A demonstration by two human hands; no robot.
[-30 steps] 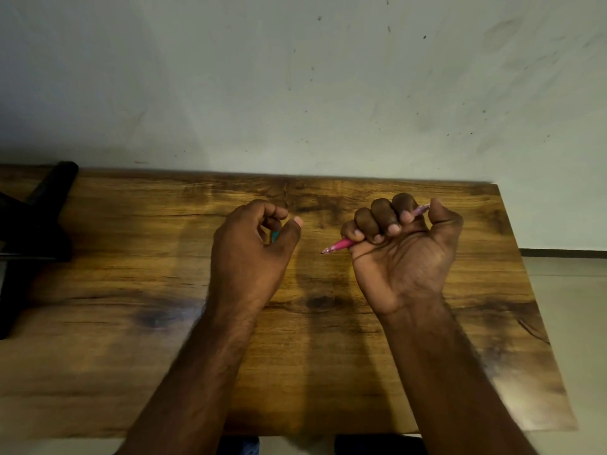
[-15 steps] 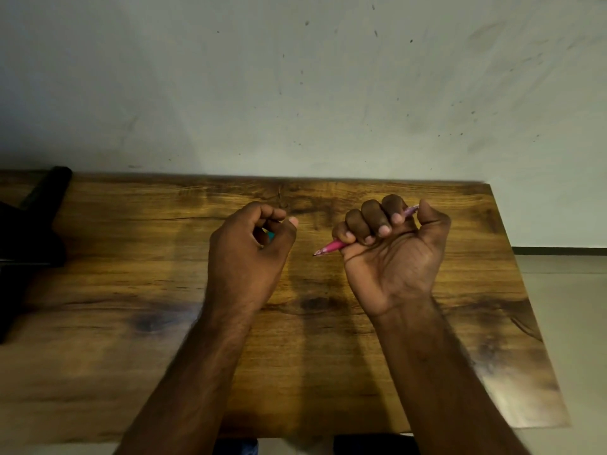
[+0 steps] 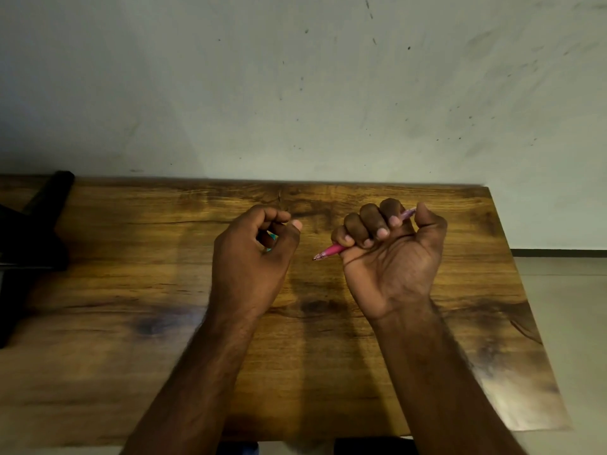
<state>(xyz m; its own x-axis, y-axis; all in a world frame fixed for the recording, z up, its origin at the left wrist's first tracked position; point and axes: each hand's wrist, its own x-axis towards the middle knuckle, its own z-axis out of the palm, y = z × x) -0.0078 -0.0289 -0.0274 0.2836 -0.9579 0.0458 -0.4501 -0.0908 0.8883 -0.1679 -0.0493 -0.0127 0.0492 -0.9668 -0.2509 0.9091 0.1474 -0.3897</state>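
Both my hands hover over a dark-grained wooden table [image 3: 345, 372]. My right hand [image 3: 391, 257] is turned palm up, its fingers curled tight round a pink pen [image 3: 330, 250] whose tip pokes out to the left and whose pale end shows by the thumb. My left hand [image 3: 253, 257] is curled with thumb and forefinger close together, and a small teal thing [image 3: 271, 239] peeks out between the fingers. Most of that teal thing is hidden inside the fist. A gap of bare wood separates the two hands.
A black stand or frame [image 3: 36, 231] sits on the table's left end. A stained pale wall [image 3: 295, 93] rises right behind the table. The table's right edge drops to a light floor [image 3: 568, 307].
Both hands keep their grips and hardly shift. The view has drifted slightly, so the hands sit a little lower and further left in the picture.
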